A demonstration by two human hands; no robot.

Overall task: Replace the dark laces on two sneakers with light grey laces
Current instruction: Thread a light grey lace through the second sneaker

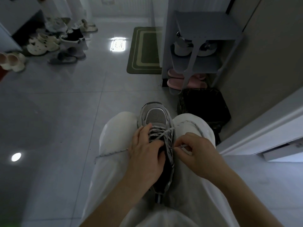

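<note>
I found the left hand [146,154] laid over the mouth of the grey sneaker [155,117], its fingers curled down into the dark opening beside the tongue and its thumb along the near side, gripping the shoe. The right hand [195,151] sat just beside the right row of eyelets, thumb and forefinger pinched on the light grey lace [113,153], the other fingers folded in. Both forearms came in from the bottom edge and met at the shoe. The sneaker lay wedged between the knees of the white trousers [111,169], toe pointing away, with the lace crossed over its upper rows; I saw one loose end trail across the left thigh and another loop over the right knee. Beyond the right knee a dark bag [205,108] stood on the tiled floor [65,112], close to a grey shoe rack [205,27] with pink slippers [173,82] at its foot. A green mat [144,49] lay further off, and a scatter of shoes [42,45] sat far left.
</note>
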